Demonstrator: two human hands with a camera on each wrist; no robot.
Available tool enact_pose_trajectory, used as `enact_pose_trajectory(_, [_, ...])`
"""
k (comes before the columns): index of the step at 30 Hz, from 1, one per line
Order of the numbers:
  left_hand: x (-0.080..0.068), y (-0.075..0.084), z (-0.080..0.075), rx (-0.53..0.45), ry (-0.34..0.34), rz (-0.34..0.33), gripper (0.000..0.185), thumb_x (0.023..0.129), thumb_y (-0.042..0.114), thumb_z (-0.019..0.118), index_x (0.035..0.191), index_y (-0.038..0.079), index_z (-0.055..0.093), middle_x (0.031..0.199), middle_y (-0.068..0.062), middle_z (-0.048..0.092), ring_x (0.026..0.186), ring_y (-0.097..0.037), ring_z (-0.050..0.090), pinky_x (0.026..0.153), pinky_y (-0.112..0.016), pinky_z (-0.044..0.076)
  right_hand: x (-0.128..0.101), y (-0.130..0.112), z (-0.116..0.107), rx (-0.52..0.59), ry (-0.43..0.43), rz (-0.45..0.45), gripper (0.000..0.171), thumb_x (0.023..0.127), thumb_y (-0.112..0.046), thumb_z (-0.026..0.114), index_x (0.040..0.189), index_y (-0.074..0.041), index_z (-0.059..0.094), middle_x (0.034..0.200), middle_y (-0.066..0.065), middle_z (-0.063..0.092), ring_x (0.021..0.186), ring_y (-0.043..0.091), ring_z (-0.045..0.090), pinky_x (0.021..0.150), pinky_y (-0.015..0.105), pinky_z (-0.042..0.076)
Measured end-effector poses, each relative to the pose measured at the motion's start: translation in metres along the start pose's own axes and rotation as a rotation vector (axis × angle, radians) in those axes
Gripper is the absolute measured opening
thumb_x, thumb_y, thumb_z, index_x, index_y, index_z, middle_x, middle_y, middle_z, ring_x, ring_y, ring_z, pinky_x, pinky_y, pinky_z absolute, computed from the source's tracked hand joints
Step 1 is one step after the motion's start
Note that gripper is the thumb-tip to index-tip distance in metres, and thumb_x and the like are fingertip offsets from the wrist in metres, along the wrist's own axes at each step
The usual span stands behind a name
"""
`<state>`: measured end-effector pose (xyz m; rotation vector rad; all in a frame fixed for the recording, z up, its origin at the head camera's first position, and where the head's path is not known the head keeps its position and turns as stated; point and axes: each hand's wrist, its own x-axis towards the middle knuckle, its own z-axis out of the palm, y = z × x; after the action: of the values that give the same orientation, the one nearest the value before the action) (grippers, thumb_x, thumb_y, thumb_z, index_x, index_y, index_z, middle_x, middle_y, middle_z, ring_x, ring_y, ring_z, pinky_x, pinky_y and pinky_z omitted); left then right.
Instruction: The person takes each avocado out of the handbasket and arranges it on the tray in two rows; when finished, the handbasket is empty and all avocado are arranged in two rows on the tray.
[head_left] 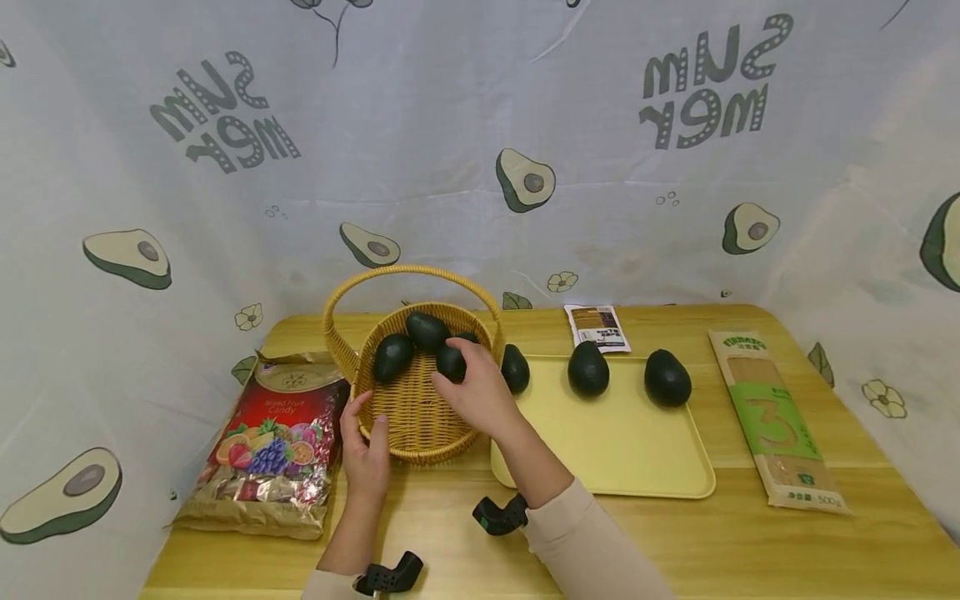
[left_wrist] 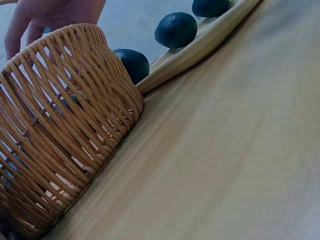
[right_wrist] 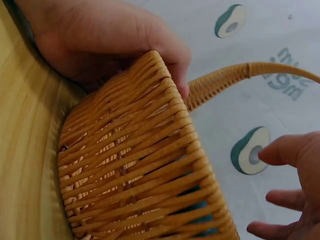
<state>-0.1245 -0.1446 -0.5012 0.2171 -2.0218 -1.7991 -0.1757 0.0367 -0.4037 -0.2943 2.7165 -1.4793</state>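
A yellow wicker basket [head_left: 422, 417] with a tall arched handle stands left of centre on the table. My left hand [head_left: 366, 454] grips its near left rim, thumb on the inner side and fingers outside; the right wrist view also shows this left hand [right_wrist: 115, 40] on the rim. Inside lie dark green avocados, one at the left [head_left: 393, 358], one at the back [head_left: 427, 332] and one at the right [head_left: 450, 363]. My right hand [head_left: 480, 387] reaches over the right rim beside that last avocado, partly covering the area behind. In the right wrist view its fingers [right_wrist: 282, 199] are spread apart.
A pale yellow tray [head_left: 600, 454] holds three avocados along its back side, the leftmost [head_left: 515, 369] close to the basket. Left of the basket lies a mixed fruit candy bag [head_left: 277, 442]. A small packet [head_left: 597, 327] sits behind the tray, a noodle pack [head_left: 776, 421] to its right.
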Motion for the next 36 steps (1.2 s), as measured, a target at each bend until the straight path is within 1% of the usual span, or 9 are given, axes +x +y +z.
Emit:
enact_pose_trajectory(8, [0.000,0.001,0.000,0.014,-0.010,-0.015,0.041,0.102,0.009,0.053,0.143,0.010,0.048,0.157,-0.011,0.037,0.150,-0.031,0.029,0.123,-0.059,0.020,0.025,0.000,0.013,-0.074,-0.066,0.082,0.069,0.095,-0.036,0.065,0.155,-0.012,0.041,0.162,0.020,0.032,0.140,0.045,0.046,0.112,0.060,0.041])
enact_pose_trajectory(11, [0.000,0.001,0.000,0.015,-0.014,-0.012,0.041,0.102,0.009,0.053,0.143,0.010,0.048,0.157,-0.011,0.037,0.149,-0.030,0.030,0.122,-0.058,0.021,0.032,0.004,0.017,-0.085,-0.069,0.093,0.068,0.096,-0.035,0.064,0.155,-0.011,0.041,0.163,0.020,0.031,0.140,0.044,0.046,0.112,0.059,0.041])
enact_pose_trajectory(14, [0.000,0.000,0.000,0.016,-0.014,0.002,0.041,0.102,0.009,0.053,0.143,0.009,0.048,0.157,-0.011,0.038,0.149,-0.030,0.030,0.122,-0.058,0.021,0.037,0.008,0.020,-0.072,-0.060,0.101,0.066,0.097,-0.033,0.065,0.155,-0.011,0.042,0.164,0.019,0.030,0.141,0.043,0.046,0.113,0.058,0.041])
enact_pose_trajectory(18, [0.000,-0.001,0.000,0.010,-0.014,0.019,0.041,0.101,0.008,0.054,0.142,0.008,0.049,0.156,-0.012,0.038,0.149,-0.031,0.030,0.121,-0.059,0.021,0.041,0.011,0.024,-0.055,-0.039,0.097,0.062,0.097,-0.031,0.067,0.152,-0.012,0.046,0.162,0.017,0.033,0.141,0.043,0.045,0.113,0.058,0.041])
enact_pose_trajectory(21, [0.000,-0.001,0.000,0.005,-0.010,0.027,0.041,0.101,0.007,0.054,0.142,0.008,0.049,0.155,-0.013,0.039,0.149,-0.031,0.030,0.121,-0.059,0.021,0.042,0.013,0.027,-0.053,-0.025,0.096,0.057,0.096,-0.030,0.069,0.148,-0.014,0.052,0.159,0.016,0.037,0.140,0.046,0.043,0.111,0.059,0.041])
enact_pose_trajectory(25, [0.000,-0.002,0.000,0.007,-0.009,0.029,0.041,0.101,0.007,0.054,0.142,0.007,0.049,0.155,-0.013,0.040,0.148,-0.030,0.031,0.121,-0.059,0.021,0.042,0.015,0.030,-0.051,-0.028,0.104,0.052,0.095,-0.028,0.072,0.143,-0.016,0.057,0.154,0.016,0.040,0.139,0.052,0.038,0.108,0.063,0.041])
enact_pose_trajectory(28, [0.000,-0.002,0.000,0.006,-0.010,0.026,0.041,0.101,0.008,0.054,0.142,0.007,0.048,0.155,-0.013,0.040,0.148,-0.030,0.032,0.121,-0.058,0.022,0.042,0.015,0.031,-0.043,-0.038,0.104,0.049,0.095,-0.025,0.072,0.141,-0.016,0.058,0.152,0.017,0.040,0.137,0.050,0.041,0.107,0.062,0.042])
enact_pose_trajectory(32, [0.001,-0.002,0.000,0.003,-0.008,0.029,0.041,0.101,0.007,0.054,0.142,0.008,0.049,0.155,-0.013,0.040,0.148,-0.030,0.032,0.121,-0.058,0.023,0.042,0.016,0.031,-0.043,-0.071,0.103,0.053,0.094,-0.021,0.072,0.143,-0.014,0.056,0.151,0.020,0.040,0.135,0.045,0.047,0.108,0.058,0.043])
enact_pose_trajectory(36, [0.001,-0.002,0.000,-0.001,-0.008,0.036,0.041,0.101,0.007,0.054,0.142,0.008,0.049,0.155,-0.013,0.039,0.148,-0.030,0.032,0.121,-0.058,0.022,0.044,0.017,0.032,-0.057,-0.104,0.111,0.061,0.092,-0.024,0.074,0.147,-0.012,0.051,0.151,0.021,0.046,0.135,0.042,0.050,0.109,0.056,0.044])
